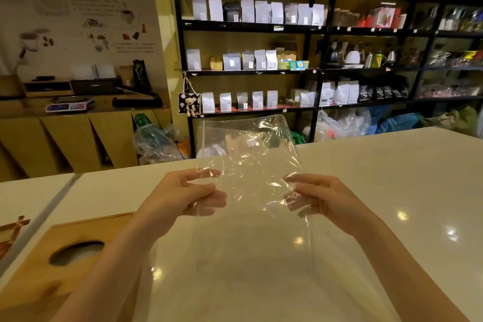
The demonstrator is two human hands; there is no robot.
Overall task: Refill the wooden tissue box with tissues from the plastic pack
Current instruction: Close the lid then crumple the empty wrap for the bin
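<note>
A: Wooden tissue box (52, 264) sits nearest us at lower left on the white counter (392, 191), its oval slot facing up, partly behind our left forearm.

B: And the plastic pack (248, 165)?

A: Up off the counter, forward and right of the box. We pinch its lower part from both sides: left hand (188, 196) closed on the left margin, right hand (318, 198) closed on the right. Its long axis runs up and away from us.

B: Contents?

A: Looks clear and slack; we judge it empty, though glare leaves some doubt. Whether tissues lie in the box we cannot tell, as the slot is blurred.

B: Nearer hand to the box?

A: Left. Only our own forearm stands between.

B: Beyond?

A: Black shelves (313, 68) of pouches, well apart.
</note>
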